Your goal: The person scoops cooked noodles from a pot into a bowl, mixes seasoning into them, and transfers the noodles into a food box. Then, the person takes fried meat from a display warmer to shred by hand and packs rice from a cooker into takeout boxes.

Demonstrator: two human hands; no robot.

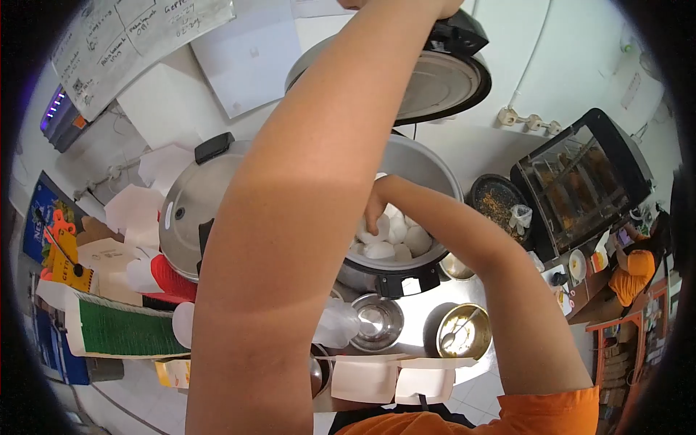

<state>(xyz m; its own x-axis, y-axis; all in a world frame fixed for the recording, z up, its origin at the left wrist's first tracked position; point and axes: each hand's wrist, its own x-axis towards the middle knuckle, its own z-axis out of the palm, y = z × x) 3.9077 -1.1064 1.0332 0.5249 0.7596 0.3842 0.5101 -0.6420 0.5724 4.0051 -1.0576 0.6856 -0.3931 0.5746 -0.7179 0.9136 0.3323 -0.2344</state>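
Note:
My left arm reaches up across the middle of the view. At the top edge my left hand (438,6), partly cut off by the frame, is at the black handle of the raised rice cooker lid (435,90). Below it stands the large rice cooker (428,156), its grey inner pot holding several white rounded bundles (417,239). My right hand (379,199) reaches down into the pot, fingers bent around one white bundle (371,230). My left forearm hides the left side of the pot and part of the right hand.
A second lidded cooker (192,210) stands left, beside paper boxes (134,210) and green-edged stacked paper (119,326). Metal bowls (377,322), a golden bowl with a spoon (464,330) and open cartons (362,380) sit in front. Right are a black mortar (500,203), a glass display warmer (583,181) and another person (638,268).

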